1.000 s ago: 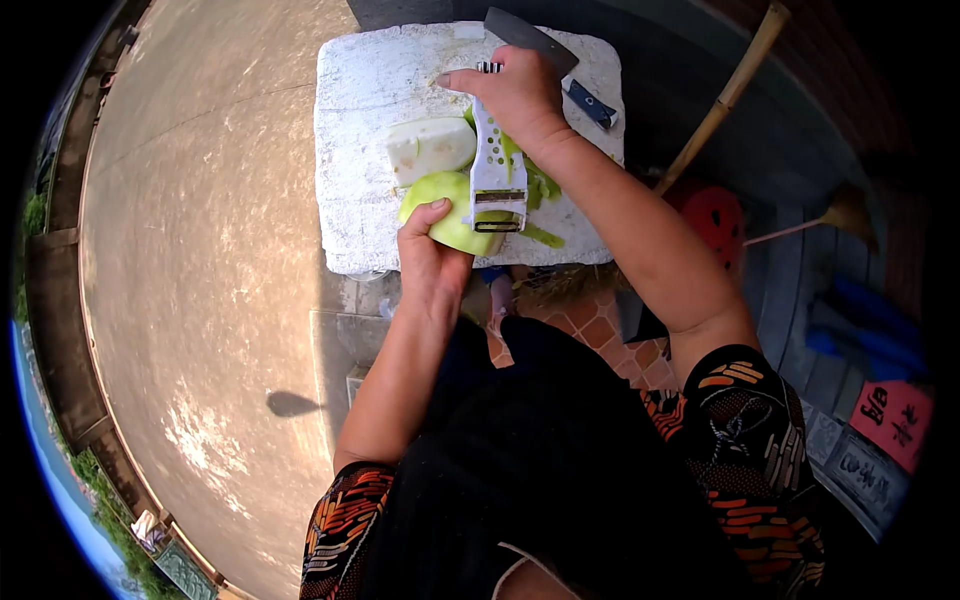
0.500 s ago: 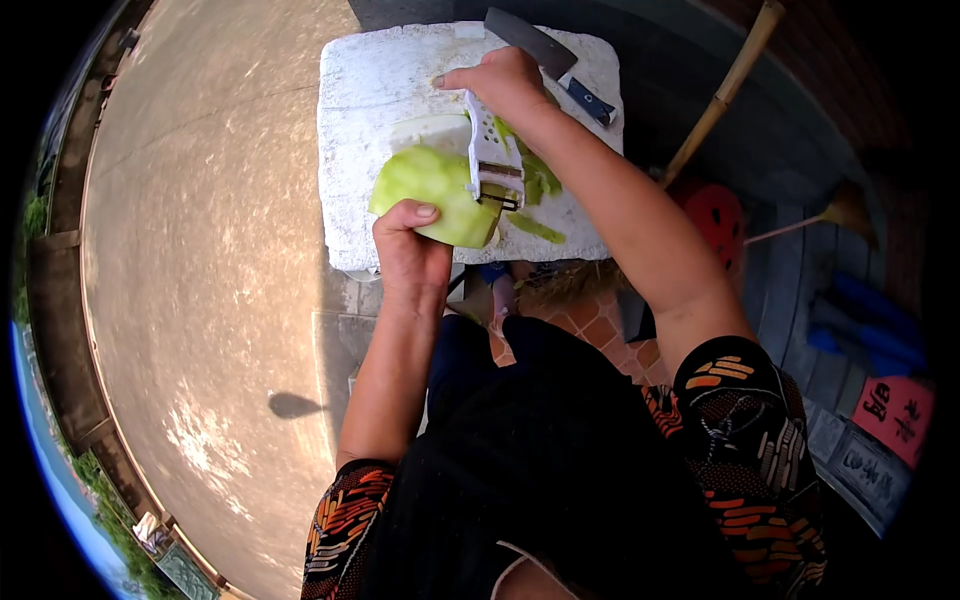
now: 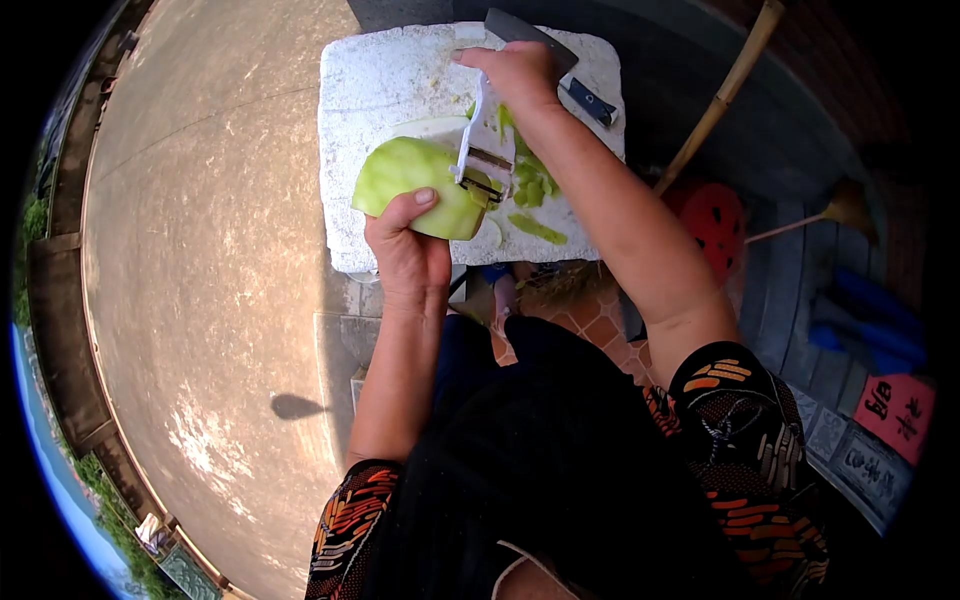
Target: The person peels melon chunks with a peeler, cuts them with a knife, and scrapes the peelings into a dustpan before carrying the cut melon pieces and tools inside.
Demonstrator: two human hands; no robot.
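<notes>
My left hand grips a pale green piece of melon or gourd, its thumb lying across the top face. In my right hand is a white peeler, its blade end touching the right edge of the green piece. Green peelings lie on the white block under and beside the peeler. Another pale piece sits behind the green one, mostly hidden. A cleaver rests at the block's far edge, partly covered by my right hand, with its dark handle pointing right.
A bamboo pole leans at the right, near a red perforated object. Blue cloth and a pink sign with writing are farther right. Sunlit concrete ground spreads out to the left.
The green piece and my left hand have shifted slightly left and up. My right hand has moved a little right, and the peeler's blade end now sits on the piece's right edge.
</notes>
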